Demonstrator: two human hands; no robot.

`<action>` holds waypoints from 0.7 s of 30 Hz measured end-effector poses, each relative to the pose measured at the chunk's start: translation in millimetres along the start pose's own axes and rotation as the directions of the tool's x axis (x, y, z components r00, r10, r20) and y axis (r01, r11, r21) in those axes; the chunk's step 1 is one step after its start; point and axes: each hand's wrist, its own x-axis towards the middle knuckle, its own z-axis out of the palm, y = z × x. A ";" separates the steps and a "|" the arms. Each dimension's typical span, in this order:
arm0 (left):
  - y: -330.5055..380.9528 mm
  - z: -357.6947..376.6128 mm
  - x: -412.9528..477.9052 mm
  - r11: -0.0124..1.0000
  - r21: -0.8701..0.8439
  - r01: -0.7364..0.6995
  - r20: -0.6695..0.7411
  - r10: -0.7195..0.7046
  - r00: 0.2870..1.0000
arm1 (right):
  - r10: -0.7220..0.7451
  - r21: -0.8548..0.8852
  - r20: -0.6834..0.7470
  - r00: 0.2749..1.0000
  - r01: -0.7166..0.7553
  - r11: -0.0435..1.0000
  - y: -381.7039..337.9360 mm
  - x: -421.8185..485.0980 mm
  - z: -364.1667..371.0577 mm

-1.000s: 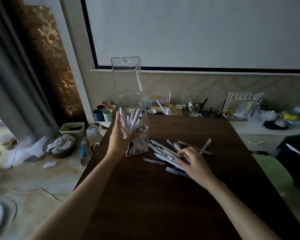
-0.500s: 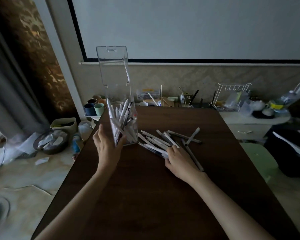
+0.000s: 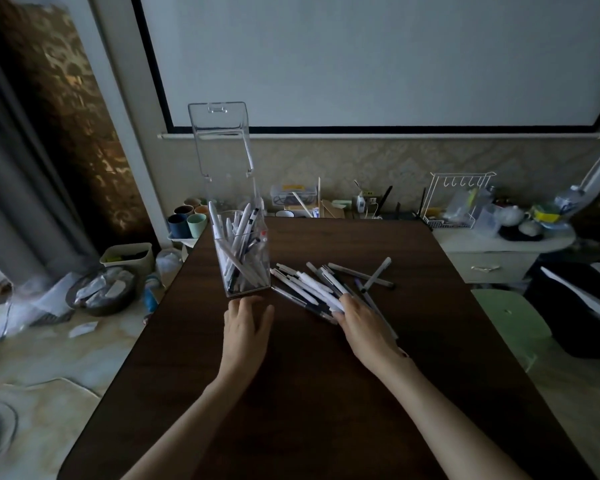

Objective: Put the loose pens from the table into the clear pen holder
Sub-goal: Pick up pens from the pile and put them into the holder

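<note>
The clear pen holder (image 3: 243,268) stands upright near the left of the dark wooden table (image 3: 326,393), its hinged lid raised, with several white pens inside. A pile of loose pens (image 3: 326,285) lies fanned out just right of it. My left hand (image 3: 246,323) lies flat on the table right in front of the holder, fingers straight, apart from its base. My right hand (image 3: 361,323) rests on the near end of the pen pile, fingers over the pens; whether it grips one is not plain.
Cups (image 3: 187,221) stand on a low shelf beyond the table's far left corner. Clutter and a white wire rack (image 3: 459,199) line the back wall. A bowl (image 3: 101,292) sits on the floor at left, a green stool (image 3: 510,320) at right.
My left hand has let go of the holder's side and drawn back onto the table in front of it. My right hand stays on the pen pile.
</note>
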 end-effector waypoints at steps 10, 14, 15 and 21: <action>37.4 47.9 21.4 0.886 0.381 0.264 0.077 -0.315 0.946 | 0.319 0.476 -0.116 0.941 -0.229 0.849 23.2 -2.3 -23.6; 53.7 65.4 39.7 0.821 0.383 0.424 0.005 -0.461 0.888 | 0.347 0.524 -0.092 0.933 -0.251 0.814 27.2 -8.3 -23.7; 54.8 68.2 43.5 0.808 0.396 0.436 -0.011 -0.471 0.882 | 0.354 0.533 -0.087 0.931 -0.257 0.806 27.8 -10.0 -23.4; 41.1 71.1 54.1 0.838 0.432 0.334 -0.039 -0.352 0.935 | 0.385 0.577 -0.052 0.921 -0.288 0.765 29.2 -11.1 -20.2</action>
